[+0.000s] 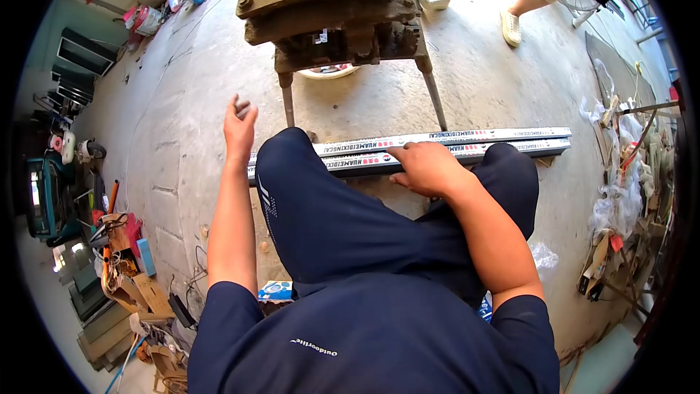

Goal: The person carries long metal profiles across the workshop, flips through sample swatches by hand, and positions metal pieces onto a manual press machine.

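Observation:
Two long, straight metal profiles lie side by side across the floor in front of my knees, wrapped in printed white film. My right hand (430, 168) is on the near profile (350, 162), with fingers over its top and the thumb at its near side. The far profile (525, 133) runs right behind it. My left hand (239, 128) is raised left of my knee with its fingers loosely bent and apart, and nothing shows in it. My left knee hides part of both profiles.
A heavy, rusty machine on legs (328, 11) stands ahead, with a white basin (328, 73) beneath it. Another person's legs (521, 11) are at the upper right. Scrap and plastic film (627, 190) lie right; cardboard and tools (138, 292) lie left.

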A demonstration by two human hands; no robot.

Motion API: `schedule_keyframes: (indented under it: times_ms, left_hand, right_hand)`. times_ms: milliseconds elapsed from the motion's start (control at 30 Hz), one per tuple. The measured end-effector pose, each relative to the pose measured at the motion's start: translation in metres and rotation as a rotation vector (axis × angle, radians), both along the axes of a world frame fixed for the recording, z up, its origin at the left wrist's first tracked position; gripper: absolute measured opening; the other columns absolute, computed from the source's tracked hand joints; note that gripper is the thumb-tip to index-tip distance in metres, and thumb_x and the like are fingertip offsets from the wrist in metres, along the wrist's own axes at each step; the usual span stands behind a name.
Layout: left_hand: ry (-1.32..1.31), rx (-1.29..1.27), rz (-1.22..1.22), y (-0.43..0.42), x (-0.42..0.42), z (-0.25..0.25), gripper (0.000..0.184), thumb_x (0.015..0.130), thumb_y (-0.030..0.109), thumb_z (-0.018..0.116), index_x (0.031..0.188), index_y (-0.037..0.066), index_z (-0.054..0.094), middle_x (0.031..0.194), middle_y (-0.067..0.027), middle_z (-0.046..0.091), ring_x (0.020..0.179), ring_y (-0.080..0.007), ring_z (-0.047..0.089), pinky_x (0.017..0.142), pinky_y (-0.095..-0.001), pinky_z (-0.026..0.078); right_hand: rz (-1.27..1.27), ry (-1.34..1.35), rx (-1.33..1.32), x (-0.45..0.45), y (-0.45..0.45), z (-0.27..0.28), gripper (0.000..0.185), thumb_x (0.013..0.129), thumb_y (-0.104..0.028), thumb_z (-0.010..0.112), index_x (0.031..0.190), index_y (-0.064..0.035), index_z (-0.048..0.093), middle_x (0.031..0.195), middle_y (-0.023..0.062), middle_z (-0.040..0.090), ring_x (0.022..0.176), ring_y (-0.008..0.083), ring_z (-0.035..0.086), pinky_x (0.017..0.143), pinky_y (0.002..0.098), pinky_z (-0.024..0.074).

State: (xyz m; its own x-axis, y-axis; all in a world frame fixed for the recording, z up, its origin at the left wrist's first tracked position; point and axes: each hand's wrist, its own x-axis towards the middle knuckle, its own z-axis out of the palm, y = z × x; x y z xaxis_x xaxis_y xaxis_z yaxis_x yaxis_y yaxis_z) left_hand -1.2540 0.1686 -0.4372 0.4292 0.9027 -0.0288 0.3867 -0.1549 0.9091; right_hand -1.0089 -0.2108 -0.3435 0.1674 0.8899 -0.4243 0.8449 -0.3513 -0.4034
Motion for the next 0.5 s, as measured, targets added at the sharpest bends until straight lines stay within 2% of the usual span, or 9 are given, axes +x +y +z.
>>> schedule_keyframes:
  times_ms: [33, 67, 167, 267, 400, 500]
  left_hand:
    - [-0.060, -0.011, 0.040, -0.001, 0.009, 0.024, 0.068, 0.098, 0.014, 0.070, 0.157, 0.000, 0.039, 0.135, -0.0153, 0.062, 0.114, -0.0184, 0.064, 0.095, -0.0317, 0.056]
    - [-0.152, -0.016, 0.063, 0.000, 0.017, 0.044, 0.068, 0.099, 0.012, 0.069, 0.158, 0.000, 0.037, 0.138, -0.0153, 0.060, 0.116, -0.0203, 0.063, 0.095, -0.0328, 0.056]
    - [-0.425, -0.032, 0.142, -0.015, 0.052, 0.111, 0.059, 0.100, 0.009, 0.064, 0.153, 0.000, 0.039, 0.130, -0.0132, 0.060, 0.115, -0.0217, 0.064, 0.100, -0.0359, 0.055]
    - [-0.638, -0.012, 0.132, -0.043, 0.083, 0.168, 0.052, 0.101, 0.007, 0.062, 0.148, 0.001, 0.041, 0.125, -0.0123, 0.061, 0.113, -0.0234, 0.064, 0.102, -0.0377, 0.054]
    - [-0.851, -0.033, 0.151, -0.074, 0.110, 0.199, 0.049, 0.099, 0.004, 0.059, 0.145, 0.004, 0.042, 0.122, -0.0125, 0.062, 0.111, -0.0245, 0.065, 0.102, -0.0397, 0.052]
    - [-0.911, -0.192, 0.177, -0.081, 0.115, 0.177, 0.050, 0.098, 0.004, 0.060, 0.145, 0.006, 0.043, 0.120, -0.0125, 0.064, 0.106, -0.0238, 0.066, 0.097, -0.0386, 0.054]
  right_hand:
    - [0.001, -0.002, 0.002, 0.000, -0.001, -0.001, 0.052, 0.093, -0.039, 0.073, 0.132, -0.0074, 0.062, 0.114, 0.0194, 0.072, 0.108, 0.0386, 0.069, 0.093, 0.0474, 0.0553]
    - [0.001, -0.002, 0.001, -0.001, -0.002, -0.001, 0.052, 0.093, -0.039, 0.074, 0.132, -0.0075, 0.062, 0.114, 0.0195, 0.072, 0.108, 0.0387, 0.069, 0.093, 0.0474, 0.0554]
    - [0.020, 0.007, -0.057, 0.000, -0.001, 0.003, 0.058, 0.095, -0.038, 0.070, 0.143, -0.0080, 0.057, 0.114, 0.0207, 0.071, 0.110, 0.0395, 0.067, 0.095, 0.0484, 0.0530]
    - [0.011, -0.012, -0.022, -0.002, -0.002, 0.000, 0.054, 0.093, -0.038, 0.073, 0.136, -0.0073, 0.061, 0.113, 0.0204, 0.072, 0.108, 0.0386, 0.069, 0.093, 0.0479, 0.0547]
    - [0.005, -0.011, -0.030, -0.001, -0.003, 0.003, 0.052, 0.092, -0.038, 0.074, 0.132, -0.0063, 0.063, 0.113, 0.0195, 0.072, 0.107, 0.0385, 0.069, 0.093, 0.0477, 0.0552]
    - [-0.030, -0.021, 0.009, 0.001, -0.003, 0.002, 0.051, 0.093, -0.038, 0.072, 0.132, -0.0058, 0.063, 0.115, 0.0191, 0.072, 0.108, 0.0379, 0.069, 0.093, 0.0476, 0.0549]
